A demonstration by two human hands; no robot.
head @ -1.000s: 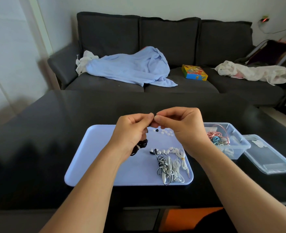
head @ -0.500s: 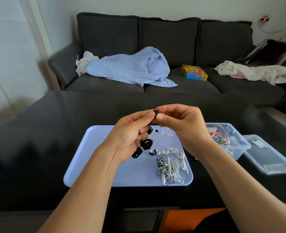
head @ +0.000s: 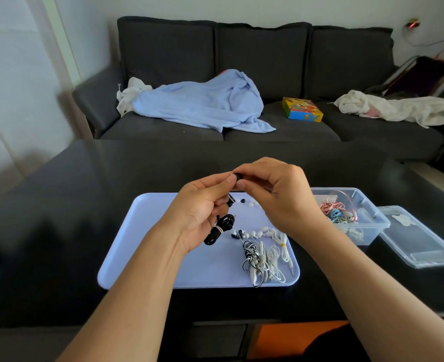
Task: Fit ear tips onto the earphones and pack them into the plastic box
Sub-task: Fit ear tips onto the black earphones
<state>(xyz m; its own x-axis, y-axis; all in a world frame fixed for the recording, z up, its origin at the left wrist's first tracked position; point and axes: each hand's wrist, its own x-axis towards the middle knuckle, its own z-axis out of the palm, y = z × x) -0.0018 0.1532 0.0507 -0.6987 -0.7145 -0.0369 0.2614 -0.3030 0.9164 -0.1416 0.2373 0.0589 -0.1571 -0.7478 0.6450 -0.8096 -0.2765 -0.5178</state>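
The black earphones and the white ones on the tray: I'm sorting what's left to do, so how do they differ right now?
The black earphones hang from the left hand, lifted off the tray; the white earphones lie on it untouched. The black cord is bundled with a tie; the white ones sprawl in a loose tangle. Both hands meet at a black earbud, the right hand pinching it. Both sets are still outside the box.
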